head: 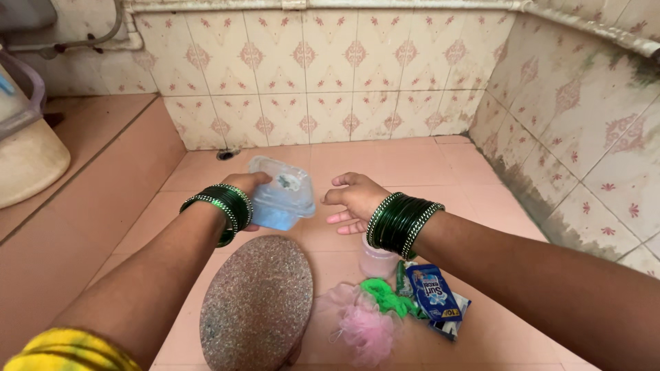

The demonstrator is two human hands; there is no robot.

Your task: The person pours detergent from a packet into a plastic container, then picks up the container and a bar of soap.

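Plastic tub, clear and bluish with pale blue liquid pooled at its lower side, sits in my left hand, held tilted above the pink floor; my fingers wrap its left side and clamp it firmly. Starting nearest me, I see a yellow sleeve at the bottom left corner. Just ahead of it an oval speckled stone slab lies flat on the tiles, directly below the tub. To its right lie a pink mesh scrubber, a green scrubber touching it, and a blue soap packet resting on another small packet. A pale pink cup stands just behind these, partly hidden under my right wrist. Both wrists carry stacks of dark green bangles. My right hand hovers just beside the tub, fingers spread and loose, gripping nothing and not touching it as far as I can see. Farther off on the left, a cream-coloured bucket stands on the raised ledge, with a clear lidded container above it. At the foot of the patterned tiled wall is a small drain hole.
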